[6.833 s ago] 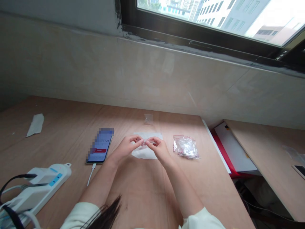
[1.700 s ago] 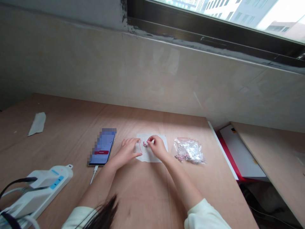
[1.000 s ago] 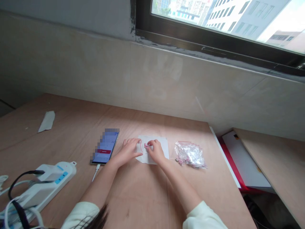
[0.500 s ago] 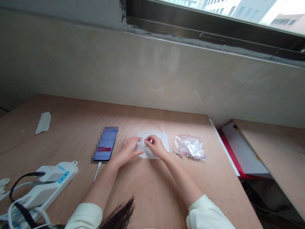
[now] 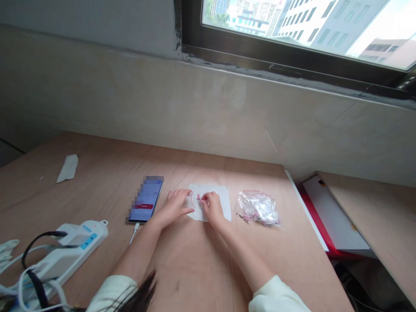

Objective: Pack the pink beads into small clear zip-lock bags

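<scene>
A sheet of white paper (image 5: 214, 190) lies on the plywood table (image 5: 107, 182), with a thin red curved line (image 5: 192, 200) drawn near its left side. Small pink pieces (image 5: 199, 197) sit just right of that line. My right hand (image 5: 212, 209) bends over them, fingertips gathered and touching them, though the fingers hide whether it grips one. My left hand (image 5: 175, 207) rests flat with its fingers spread at the paper's left edge, holding nothing. To the right, a clear plastic bag of small pink parts (image 5: 259, 208) lies on the wood.
A phone (image 5: 145, 200) on a charging cable lies left of my left hand. A white power strip (image 5: 78, 247) with tangled cables sits at the near left. A white paper scrap (image 5: 67, 168) lies far left. The table's right edge drops toward a red-edged folder (image 5: 331, 212).
My right hand has dropped from above the red line onto the pink pieces, and its fingers are closer together. My left hand stays at the paper's edge. The view has tilted slightly.
</scene>
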Demonstrator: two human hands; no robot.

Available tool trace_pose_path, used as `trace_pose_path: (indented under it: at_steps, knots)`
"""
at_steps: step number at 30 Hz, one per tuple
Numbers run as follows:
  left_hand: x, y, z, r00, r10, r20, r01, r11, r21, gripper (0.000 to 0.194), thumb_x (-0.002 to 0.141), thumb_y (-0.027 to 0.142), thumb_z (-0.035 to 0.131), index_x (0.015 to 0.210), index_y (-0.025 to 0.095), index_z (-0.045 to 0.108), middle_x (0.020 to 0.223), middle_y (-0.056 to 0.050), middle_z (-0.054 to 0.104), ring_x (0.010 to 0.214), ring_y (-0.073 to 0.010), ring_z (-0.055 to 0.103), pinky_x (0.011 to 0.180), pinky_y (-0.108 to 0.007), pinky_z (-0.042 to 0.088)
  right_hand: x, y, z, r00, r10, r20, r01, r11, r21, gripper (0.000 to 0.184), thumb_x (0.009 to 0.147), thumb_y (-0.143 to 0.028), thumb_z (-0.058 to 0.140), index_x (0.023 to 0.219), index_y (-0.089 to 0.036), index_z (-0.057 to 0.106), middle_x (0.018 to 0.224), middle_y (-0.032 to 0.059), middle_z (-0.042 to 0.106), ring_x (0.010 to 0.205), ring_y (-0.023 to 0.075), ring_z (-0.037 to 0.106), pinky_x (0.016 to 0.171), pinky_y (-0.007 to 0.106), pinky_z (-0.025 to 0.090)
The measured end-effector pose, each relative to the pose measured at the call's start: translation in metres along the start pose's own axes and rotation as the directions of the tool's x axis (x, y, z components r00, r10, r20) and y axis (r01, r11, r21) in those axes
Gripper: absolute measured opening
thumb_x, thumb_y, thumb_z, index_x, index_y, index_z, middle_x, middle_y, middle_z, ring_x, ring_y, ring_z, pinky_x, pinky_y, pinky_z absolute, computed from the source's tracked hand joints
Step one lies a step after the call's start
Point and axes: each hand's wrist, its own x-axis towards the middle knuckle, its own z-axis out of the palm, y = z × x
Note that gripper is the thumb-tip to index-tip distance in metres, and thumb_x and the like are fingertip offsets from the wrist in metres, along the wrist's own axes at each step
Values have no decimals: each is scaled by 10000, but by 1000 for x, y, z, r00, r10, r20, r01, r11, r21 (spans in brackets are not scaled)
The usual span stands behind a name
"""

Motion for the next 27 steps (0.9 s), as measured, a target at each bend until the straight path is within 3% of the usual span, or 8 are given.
trace_pose_path:
  at_steps: [4,9,12,17,20,27]
  knots:
    - [1,3,4,1000,3,23,-3,1000,-7,417,644,331,596,1016,213,452,1099,-55,528,1057,-230,426,899,-370,249,-2,-6,-6,996,-80,-33,83,992,96,73,735,-205,488,780,-200,545,829,41,511,818,176,451,725,300,368]
    - [0,-2,8,1000,-18,16,18,1000,-9,456,622,312,617,1030,199,448,1105,-69,526,1055,-234,431,904,-380,251,-6,1,-5,993,82,-82,-89,992,-93,106,732,-165,458,805,-161,536,860,88,503,798,206,436,706,336,364]
    - [-4,-5,4,1000,-23,4,23,999,-32,465,622,304,617,1041,193,447,1114,-76,518,1053,-229,432,901,-371,270,-13,0,-3,989,108,-97,-123,979,-163,144,733,-132,427,833,-149,530,872,102,498,802,218,427,706,351,358]
    - [-11,-9,-11,997,-59,-50,53,992,-112,488,645,335,595,1075,177,428,1111,-80,504,1044,-218,436,897,-349,310,-29,-19,8,999,-40,5,40,992,-123,201,735,-121,428,913,-162,510,941,100,484,856,219,410,731,347,348]
    - [-13,-12,-20,992,-92,-84,80,988,-132,481,652,325,590,1078,175,424,1106,-79,501,1048,-213,438,907,-344,314,-33,-25,18,984,-135,113,149,980,-130,178,719,-89,442,838,-190,528,911,80,497,831,211,414,709,336,337]
    - [-16,-13,-23,997,-74,-19,70,989,-134,464,643,298,602,1062,177,443,1098,-79,516,1044,-221,444,901,-353,320,-29,-18,23,981,-116,159,139,980,-144,154,734,-71,403,698,-174,511,789,72,524,758,195,430,658,307,338]
